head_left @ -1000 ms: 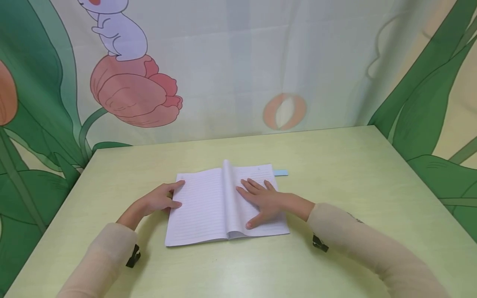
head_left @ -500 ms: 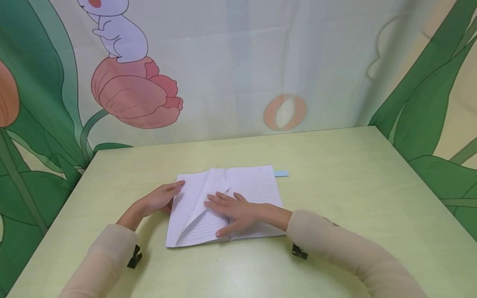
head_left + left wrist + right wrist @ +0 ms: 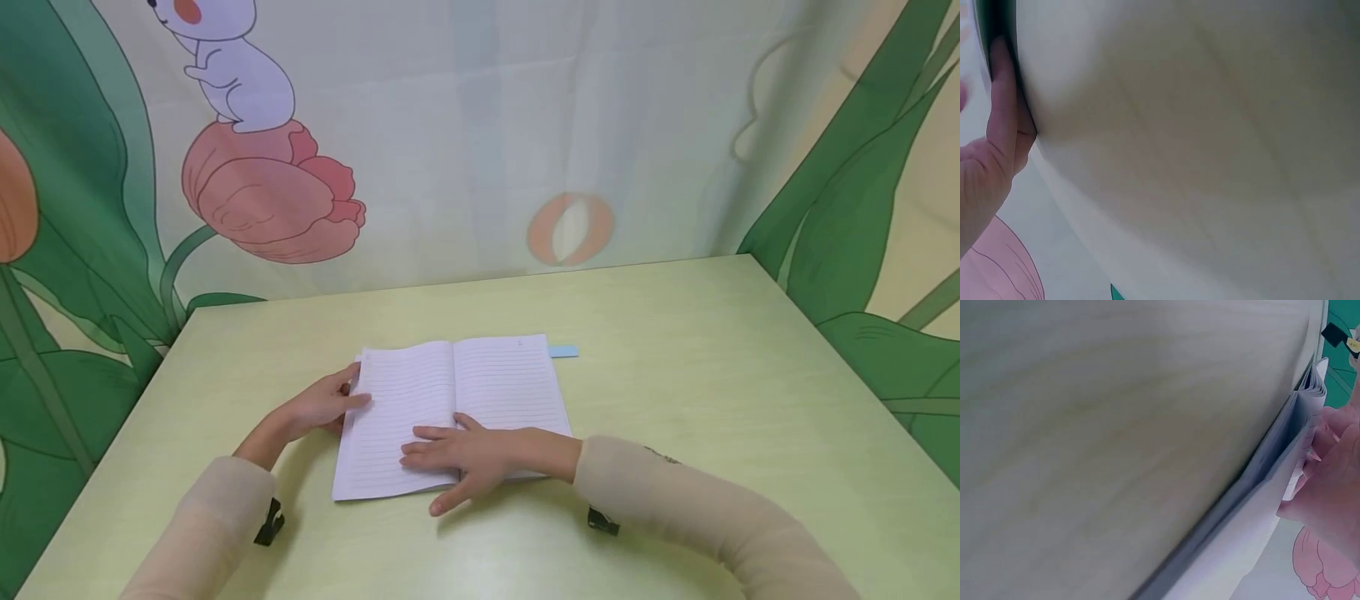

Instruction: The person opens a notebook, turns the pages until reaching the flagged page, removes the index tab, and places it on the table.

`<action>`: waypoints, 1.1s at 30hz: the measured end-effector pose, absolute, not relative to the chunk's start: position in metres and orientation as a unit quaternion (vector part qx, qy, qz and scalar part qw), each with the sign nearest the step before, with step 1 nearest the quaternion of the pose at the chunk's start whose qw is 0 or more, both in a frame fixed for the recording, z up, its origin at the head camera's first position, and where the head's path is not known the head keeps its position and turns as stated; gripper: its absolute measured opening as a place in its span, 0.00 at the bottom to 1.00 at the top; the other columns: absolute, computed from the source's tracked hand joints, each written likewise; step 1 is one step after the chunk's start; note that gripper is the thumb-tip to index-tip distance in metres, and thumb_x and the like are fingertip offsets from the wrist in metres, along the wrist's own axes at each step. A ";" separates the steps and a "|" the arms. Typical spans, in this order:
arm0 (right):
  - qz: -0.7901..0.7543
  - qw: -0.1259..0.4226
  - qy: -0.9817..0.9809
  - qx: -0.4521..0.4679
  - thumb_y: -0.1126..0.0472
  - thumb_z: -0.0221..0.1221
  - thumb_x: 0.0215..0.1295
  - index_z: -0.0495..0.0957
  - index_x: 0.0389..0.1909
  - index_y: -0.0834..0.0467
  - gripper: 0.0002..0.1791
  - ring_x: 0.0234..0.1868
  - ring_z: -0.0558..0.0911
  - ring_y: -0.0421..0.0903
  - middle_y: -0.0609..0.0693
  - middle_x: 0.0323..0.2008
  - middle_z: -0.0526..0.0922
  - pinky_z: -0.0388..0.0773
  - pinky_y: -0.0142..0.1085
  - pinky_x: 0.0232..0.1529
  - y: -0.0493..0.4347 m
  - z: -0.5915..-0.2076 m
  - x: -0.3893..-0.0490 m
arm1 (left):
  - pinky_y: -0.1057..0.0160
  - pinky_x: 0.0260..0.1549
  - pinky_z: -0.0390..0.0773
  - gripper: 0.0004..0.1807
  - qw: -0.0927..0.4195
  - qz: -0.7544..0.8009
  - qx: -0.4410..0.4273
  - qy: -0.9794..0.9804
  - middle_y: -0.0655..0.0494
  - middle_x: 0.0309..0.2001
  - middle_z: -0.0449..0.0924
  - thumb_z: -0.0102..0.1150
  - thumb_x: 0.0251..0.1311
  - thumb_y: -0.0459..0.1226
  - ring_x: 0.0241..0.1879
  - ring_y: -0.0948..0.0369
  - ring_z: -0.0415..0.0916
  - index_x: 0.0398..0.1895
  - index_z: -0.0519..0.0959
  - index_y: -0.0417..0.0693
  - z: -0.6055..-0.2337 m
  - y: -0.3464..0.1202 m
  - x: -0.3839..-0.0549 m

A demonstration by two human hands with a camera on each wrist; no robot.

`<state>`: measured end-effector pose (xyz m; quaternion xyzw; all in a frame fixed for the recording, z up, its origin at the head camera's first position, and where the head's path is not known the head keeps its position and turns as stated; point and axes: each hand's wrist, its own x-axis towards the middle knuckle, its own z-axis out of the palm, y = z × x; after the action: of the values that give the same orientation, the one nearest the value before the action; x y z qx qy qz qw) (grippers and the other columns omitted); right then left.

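Note:
An open notebook (image 3: 506, 383) with white ruled pages lies on the table, both pages spread nearly flat. My left hand (image 3: 318, 407) grips its left edge, thumb on the page and the other fingers at the edge and partly underneath. In the left wrist view, fingers (image 3: 1004, 106) of that hand reach under the dark edge. Across the lower centre fold rests my right hand (image 3: 476, 454), its fingers spread over the left page and its thumb past the bottom edge. The right wrist view shows the notebook's stacked sheets (image 3: 1285, 440) from the side.
A light blue strip (image 3: 564, 352) sticks out from the notebook's upper right side. The pale yellow-green table (image 3: 675, 350) reaches back to a printed curtain (image 3: 420, 150) with flower and rabbit pictures. A small black device (image 3: 270, 523) sits at the left sleeve.
My right hand has swept left from the right page, turning a page over onto the left side, then slid down. The left thumb lifted and now lies on the turned page.

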<state>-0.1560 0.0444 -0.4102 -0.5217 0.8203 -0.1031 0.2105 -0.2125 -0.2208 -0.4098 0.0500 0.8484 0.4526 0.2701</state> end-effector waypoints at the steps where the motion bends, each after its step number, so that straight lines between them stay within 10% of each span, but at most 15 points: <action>1: -0.108 0.209 0.821 -0.521 0.35 0.48 0.60 0.50 0.70 0.49 0.41 0.69 0.37 0.40 0.42 0.70 0.47 0.36 0.57 0.62 0.045 -0.410 -0.157 | 0.59 0.30 0.75 0.39 0.264 0.442 0.055 0.855 0.37 0.45 0.65 0.49 0.64 0.37 0.33 0.55 0.71 0.71 0.40 0.40 -0.411 -0.221 -0.213; 33: -0.111 0.137 0.956 -0.235 0.38 0.47 0.63 0.41 0.67 0.71 0.49 0.69 0.41 0.58 0.65 0.68 0.41 0.39 0.63 0.58 0.144 -0.426 -0.229 | 0.61 0.29 0.73 0.48 0.255 0.412 0.050 0.873 0.37 0.47 0.60 0.57 0.55 0.28 0.33 0.53 0.69 0.72 0.38 0.47 -0.412 -0.220 -0.213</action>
<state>-0.2291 0.1442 -0.4263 -0.2352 0.9558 -0.1111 0.1369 -0.2135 -0.2201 -0.4117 0.0496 0.8735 0.4120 0.2546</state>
